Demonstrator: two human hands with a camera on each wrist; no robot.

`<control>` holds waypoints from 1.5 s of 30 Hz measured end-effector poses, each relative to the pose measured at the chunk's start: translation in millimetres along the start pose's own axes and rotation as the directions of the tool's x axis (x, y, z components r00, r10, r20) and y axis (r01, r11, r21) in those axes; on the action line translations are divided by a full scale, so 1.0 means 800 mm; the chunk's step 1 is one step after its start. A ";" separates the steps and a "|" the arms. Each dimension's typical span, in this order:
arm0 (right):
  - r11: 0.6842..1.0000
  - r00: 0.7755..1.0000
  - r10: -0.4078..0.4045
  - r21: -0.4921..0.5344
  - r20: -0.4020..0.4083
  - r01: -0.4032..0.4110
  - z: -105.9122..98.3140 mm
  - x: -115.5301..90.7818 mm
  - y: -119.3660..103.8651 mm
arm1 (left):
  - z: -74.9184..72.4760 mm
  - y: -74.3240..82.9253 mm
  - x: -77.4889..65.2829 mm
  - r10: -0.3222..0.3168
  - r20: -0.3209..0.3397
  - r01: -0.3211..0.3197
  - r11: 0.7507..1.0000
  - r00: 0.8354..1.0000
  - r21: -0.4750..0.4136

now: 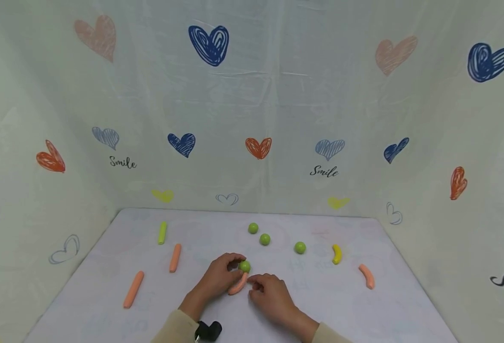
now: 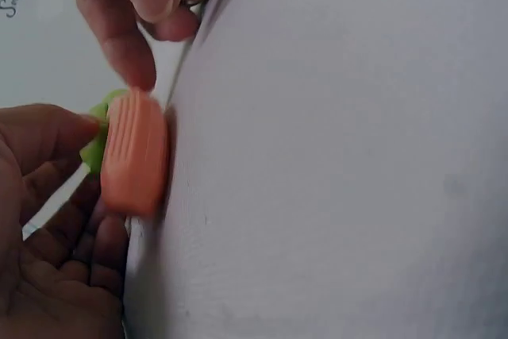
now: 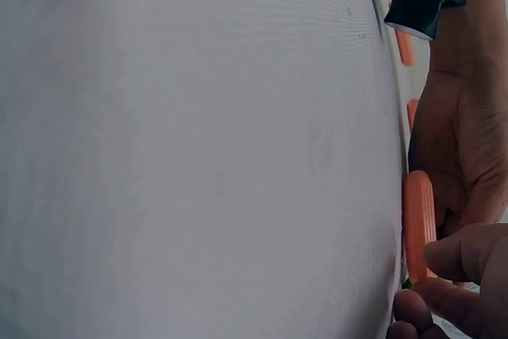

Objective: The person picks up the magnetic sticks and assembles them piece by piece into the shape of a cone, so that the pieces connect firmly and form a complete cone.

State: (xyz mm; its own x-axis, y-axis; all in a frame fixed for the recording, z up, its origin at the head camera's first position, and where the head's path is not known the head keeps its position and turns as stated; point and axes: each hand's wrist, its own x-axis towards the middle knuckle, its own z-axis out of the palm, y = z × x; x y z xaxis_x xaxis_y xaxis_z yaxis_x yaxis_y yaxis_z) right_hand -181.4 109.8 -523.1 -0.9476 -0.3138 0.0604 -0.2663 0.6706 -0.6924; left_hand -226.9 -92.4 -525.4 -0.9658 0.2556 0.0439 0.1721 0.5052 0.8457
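A small green ball [image 1: 244,266] lies between the thumb and fingers of the left hand [image 1: 218,277], which pinches it just over the table. Against the ball's near side is a curved orange sausage-shaped piece [image 1: 238,284], ridged along its side in the left wrist view. The right hand [image 1: 272,296] is on the other side. Its extended index finger [image 2: 131,61] touches the upper end of the orange piece, while its thumb stays apart from it. In the left wrist view the orange piece [image 2: 135,156] hides most of the ball.
Three more green balls [image 1: 265,239] lie behind the hands. To the right are a yellow banana-shaped piece [image 1: 337,254] and another curved orange piece [image 1: 367,276]. Two straight orange sticks [image 1: 133,289] and a green stick [image 1: 162,233] lie left. A heart-printed curtain [image 1: 260,95] surrounds the table.
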 end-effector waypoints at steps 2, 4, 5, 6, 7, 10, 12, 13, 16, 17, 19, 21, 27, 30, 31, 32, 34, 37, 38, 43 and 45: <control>1.000 1.000 -0.009 -0.015 0.005 0.009 0.000 -0.001 -0.002 | 0.002 0.002 0.000 -0.014 -0.002 0.014 1.000 1.000 0.022; 1.000 1.000 -0.021 -0.020 0.003 0.021 -0.001 -0.003 -0.002 | 0.006 0.003 0.000 -0.022 -0.006 0.022 0.998 1.000 0.064; 0.999 1.000 -0.028 -0.015 0.002 0.028 -0.002 -0.004 -0.002 | 0.007 0.004 0.001 -0.019 -0.008 0.020 0.996 1.000 0.085; 0.999 0.999 -0.032 -0.008 0.000 0.032 -0.003 -0.005 -0.002 | 0.009 0.005 0.001 -0.014 -0.009 0.015 0.994 1.000 0.111; 0.999 0.999 -0.033 0.003 -0.001 0.033 -0.004 -0.007 0.000 | 0.010 0.006 0.001 -0.020 -0.010 0.021 0.991 1.000 0.129; 0.999 1.000 -0.014 0.038 -0.002 0.014 -0.011 -0.009 0.006 | 0.013 0.008 0.000 -0.021 -0.001 0.021 0.988 1.000 0.151; 0.998 1.000 0.023 0.052 -0.006 -0.022 -0.017 -0.010 0.013 | 0.012 0.010 -0.002 -0.011 0.015 0.009 0.987 1.000 0.163; 0.998 0.999 0.040 0.056 -0.011 -0.039 -0.021 -0.010 0.017 | 0.012 0.010 -0.003 -0.012 0.024 0.008 0.986 1.000 0.165; 0.994 0.995 0.089 0.062 -0.038 -0.087 -0.033 -0.009 0.028 | 0.009 0.011 -0.005 0.012 0.054 -0.021 0.985 0.998 0.169; 0.993 0.994 0.099 0.063 -0.048 -0.096 -0.036 -0.009 0.032 | 0.008 0.011 -0.006 0.015 0.062 -0.025 0.985 0.998 0.170; 0.992 0.992 0.111 0.066 -0.065 -0.106 -0.042 -0.009 0.038 | 0.007 0.010 -0.007 0.026 0.072 -0.037 0.986 0.997 0.160; 0.991 0.990 0.118 0.068 -0.080 -0.113 -0.046 -0.009 0.043 | 0.006 0.009 -0.007 0.024 0.077 -0.036 0.987 0.997 0.156; 0.987 0.984 0.138 0.101 -0.109 -0.128 -0.054 -0.008 0.051 | 0.005 0.008 -0.006 -0.014 0.069 0.004 0.990 0.998 0.142; 0.983 0.981 0.158 0.115 -0.112 -0.145 -0.057 -0.008 0.053 | 0.006 0.007 -0.004 -0.027 0.063 0.018 0.990 0.998 0.141; 0.982 0.980 0.161 0.116 -0.114 -0.148 -0.058 -0.007 0.054 | 0.006 0.007 -0.004 -0.030 0.060 0.021 0.990 0.998 0.143; 0.981 0.979 0.169 0.115 -0.116 -0.155 -0.059 -0.007 0.054 | 0.006 0.007 -0.004 -0.033 0.057 0.024 0.989 0.998 0.145; 0.979 0.975 0.183 0.114 -0.128 -0.168 -0.060 -0.005 0.056 | 0.006 0.007 -0.003 -0.034 0.051 0.026 0.988 0.998 0.149; 0.975 0.967 0.201 0.122 -0.155 -0.184 -0.064 -0.005 0.057 | 0.006 0.005 -0.003 -0.026 0.046 0.019 0.988 0.999 0.154; 0.973 0.964 0.211 0.125 -0.163 -0.192 -0.066 -0.005 0.058 | 0.006 0.005 -0.003 -0.023 0.046 0.016 0.988 0.999 0.153; 0.962 0.942 0.265 0.128 -0.205 -0.242 -0.078 -0.006 0.066 | 0.006 0.005 -0.004 -0.009 0.061 0.000 0.990 0.998 0.142; 0.955 0.930 0.291 0.123 -0.223 -0.269 -0.084 -0.007 0.072 | 0.006 0.007 -0.005 -0.011 0.065 0.002 0.991 0.998 0.136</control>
State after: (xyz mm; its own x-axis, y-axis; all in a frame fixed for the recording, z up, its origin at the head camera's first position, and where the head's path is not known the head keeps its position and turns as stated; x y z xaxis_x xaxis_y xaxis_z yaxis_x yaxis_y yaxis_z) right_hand -203.1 195.1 -514.8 -0.9985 0.0534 0.0154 0.0226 0.6428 -0.7657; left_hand -221.1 -87.1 -523.4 -0.9529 0.3032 0.0001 0.1952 0.6134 0.7653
